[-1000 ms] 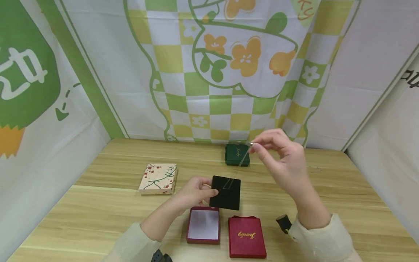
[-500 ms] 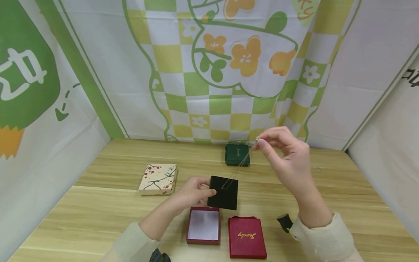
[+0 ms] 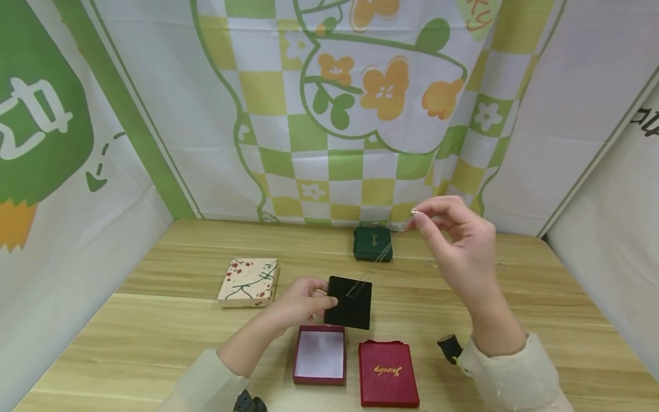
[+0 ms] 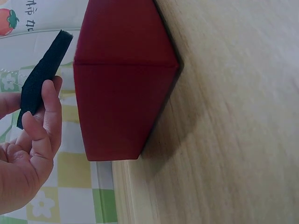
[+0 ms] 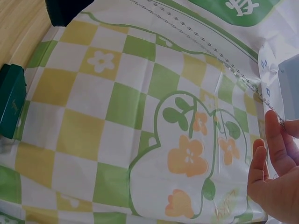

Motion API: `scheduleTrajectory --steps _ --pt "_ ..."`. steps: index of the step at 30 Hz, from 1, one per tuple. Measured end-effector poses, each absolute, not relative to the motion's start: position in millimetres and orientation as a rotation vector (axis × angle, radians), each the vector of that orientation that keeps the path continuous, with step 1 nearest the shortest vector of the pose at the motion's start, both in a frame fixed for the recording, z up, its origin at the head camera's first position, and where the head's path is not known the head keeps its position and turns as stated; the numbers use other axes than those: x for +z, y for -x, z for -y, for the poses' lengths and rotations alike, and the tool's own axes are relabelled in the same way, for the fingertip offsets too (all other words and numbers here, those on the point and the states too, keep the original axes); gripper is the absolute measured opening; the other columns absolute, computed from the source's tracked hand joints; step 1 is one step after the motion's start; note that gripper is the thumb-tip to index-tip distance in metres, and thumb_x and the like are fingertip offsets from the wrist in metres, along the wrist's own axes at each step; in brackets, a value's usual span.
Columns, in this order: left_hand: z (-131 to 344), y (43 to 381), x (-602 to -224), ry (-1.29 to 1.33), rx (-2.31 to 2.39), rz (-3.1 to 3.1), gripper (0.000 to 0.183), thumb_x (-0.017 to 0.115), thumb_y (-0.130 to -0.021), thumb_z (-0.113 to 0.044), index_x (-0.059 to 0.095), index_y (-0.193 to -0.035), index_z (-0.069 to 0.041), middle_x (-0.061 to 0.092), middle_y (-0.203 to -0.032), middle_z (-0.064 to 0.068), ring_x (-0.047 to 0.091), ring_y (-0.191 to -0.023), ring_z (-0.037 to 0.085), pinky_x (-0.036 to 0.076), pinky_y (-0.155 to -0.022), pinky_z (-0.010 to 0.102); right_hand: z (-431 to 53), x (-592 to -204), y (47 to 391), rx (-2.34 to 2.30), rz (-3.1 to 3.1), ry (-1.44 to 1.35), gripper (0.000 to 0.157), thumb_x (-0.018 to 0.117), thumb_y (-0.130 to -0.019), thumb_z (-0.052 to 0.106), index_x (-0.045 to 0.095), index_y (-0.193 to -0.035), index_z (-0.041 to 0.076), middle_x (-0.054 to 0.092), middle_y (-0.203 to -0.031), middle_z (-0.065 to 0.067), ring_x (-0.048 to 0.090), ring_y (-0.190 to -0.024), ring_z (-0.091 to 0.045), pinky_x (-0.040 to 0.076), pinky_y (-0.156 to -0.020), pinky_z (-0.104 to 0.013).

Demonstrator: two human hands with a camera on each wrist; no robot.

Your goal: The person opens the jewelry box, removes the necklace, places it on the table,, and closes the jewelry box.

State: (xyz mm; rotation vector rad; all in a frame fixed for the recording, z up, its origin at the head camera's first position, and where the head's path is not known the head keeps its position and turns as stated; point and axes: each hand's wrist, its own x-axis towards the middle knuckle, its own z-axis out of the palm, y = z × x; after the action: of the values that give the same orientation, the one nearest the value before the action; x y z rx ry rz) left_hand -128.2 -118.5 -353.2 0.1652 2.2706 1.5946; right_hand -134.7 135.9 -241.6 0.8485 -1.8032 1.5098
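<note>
At right of centre in the head view, the right hand [image 3: 462, 246] pinches one end of a fine silver chain [image 5: 219, 55] between fingers [image 3: 445, 205] and thumb, strands slanting down-left to a black pad [image 3: 350, 313] gripped by the left hand [image 3: 301, 301].

Wrist views: red box [image 4: 124, 86], black pad [image 5: 65, 10] cut off by top edges.

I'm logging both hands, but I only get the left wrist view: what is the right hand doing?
Observer: The right hand pinches the end of a thin chain.
Operator: Where do its strands lead?
Observer: Down to the black pad; in the head view their lower end shows against its upper face.
Operator: Any box I'm missing?
Observer: A dark green box near the table's back edge.
</note>
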Motion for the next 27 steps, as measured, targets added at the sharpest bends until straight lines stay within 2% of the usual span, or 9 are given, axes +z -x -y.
scheduleTrajectory --steps 4,9,17,27 --pt "119.5 129.0 -353.8 -0.157 1.582 -2.276 0.052 0.063 -0.094 -0.016 0.048 -0.136 0.01 0.061 -0.073 -0.003 0.053 -0.068 0.011 0.047 -0.061 0.025 -137.9 -242.5 135.7 1.526 1.781 -0.831 0.004 0.064 -0.088 -0.011 0.065 -0.09 -0.015 0.069 -0.086 0.007 0.066 -0.08 -0.009 0.048 -0.064 -0.016" --pt "121.5 129.0 -353.9 -0.137 1.579 -2.286 0.057 0.064 -0.094 -0.016 0.044 -0.139 0.012 0.067 -0.085 0.004 0.054 -0.071 0.012 0.047 -0.062 0.026 -139.8 -243.3 136.8 1.526 1.763 -0.807 0.008 0.063 -0.09 -0.009 0.064 -0.091 -0.016 0.069 -0.085 0.01 0.067 -0.078 -0.006 0.044 -0.06 -0.015" --pt "124.7 129.9 -354.3 -0.124 1.588 -2.279 0.06 0.064 -0.094 -0.016 0.041 -0.141 0.013 0.067 -0.088 0.008 0.053 -0.07 0.013 0.041 -0.057 0.024 -142.4 -243.2 136.1 1.56 1.718 -0.792 0.01 0.063 -0.091 -0.008 0.063 -0.091 -0.018 0.068 -0.087 0.007 0.068 -0.077 -0.006 0.048 -0.063 -0.017" --pt "127.7 129.0 -355.5 -0.142 1.58 -2.294 0.044 0.063 -0.094 -0.015 0.052 -0.128 0.01 0.06 -0.078 0.002 0.052 -0.068 0.012 0.044 -0.059 0.025 -146.3 -242.2 137.3 1.623 1.667 -0.776 0.012 0.063 -0.091 -0.007 0.062 -0.092 -0.019 0.07 -0.083 0.005 0.068 -0.074 -0.008 0.04 -0.056 -0.016"
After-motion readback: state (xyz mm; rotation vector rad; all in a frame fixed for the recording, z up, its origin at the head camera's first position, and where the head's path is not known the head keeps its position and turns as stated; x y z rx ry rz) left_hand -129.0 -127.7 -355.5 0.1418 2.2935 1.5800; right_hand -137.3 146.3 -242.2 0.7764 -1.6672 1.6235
